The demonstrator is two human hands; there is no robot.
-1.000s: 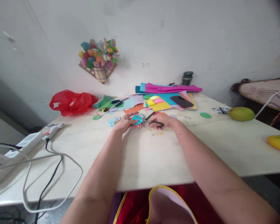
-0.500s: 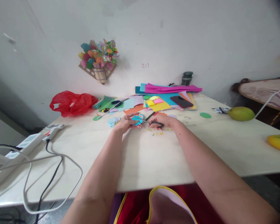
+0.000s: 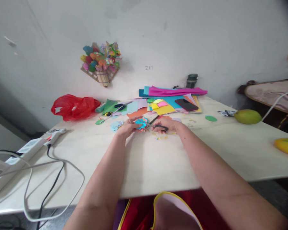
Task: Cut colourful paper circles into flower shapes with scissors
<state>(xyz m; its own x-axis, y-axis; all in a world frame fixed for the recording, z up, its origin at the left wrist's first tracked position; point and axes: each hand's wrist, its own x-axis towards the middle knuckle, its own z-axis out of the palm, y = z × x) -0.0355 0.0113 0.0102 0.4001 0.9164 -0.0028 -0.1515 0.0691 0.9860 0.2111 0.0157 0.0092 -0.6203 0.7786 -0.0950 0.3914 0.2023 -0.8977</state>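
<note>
Between the thumb and fingers of my left hand (image 3: 130, 126) is a blue paper flower (image 3: 141, 122) with a scalloped edge; other colours show under it. My right hand (image 3: 165, 124) is closed around the dark handles of a pair of scissors (image 3: 161, 127). Their blades point left and meet the flower. Small yellow and blue paper scraps (image 3: 161, 137) lie on the table just below my right hand. Left of my left hand rests a pile of pale blue and lilac paper cut-outs (image 3: 116, 125).
Coloured sheets (image 3: 168, 109), a phone (image 3: 186, 104) and a second pair of scissors (image 3: 120, 106) lie behind my hands. A red plastic bag (image 3: 74, 107) sits at the back left. Cables (image 3: 62, 161) and a power strip (image 3: 30, 148) occupy the left; a green mango (image 3: 248, 116) is at the right.
Almost nothing differs. Both hands keep their hold on the flower and the scissors in the same place; the view has shifted very slightly.
</note>
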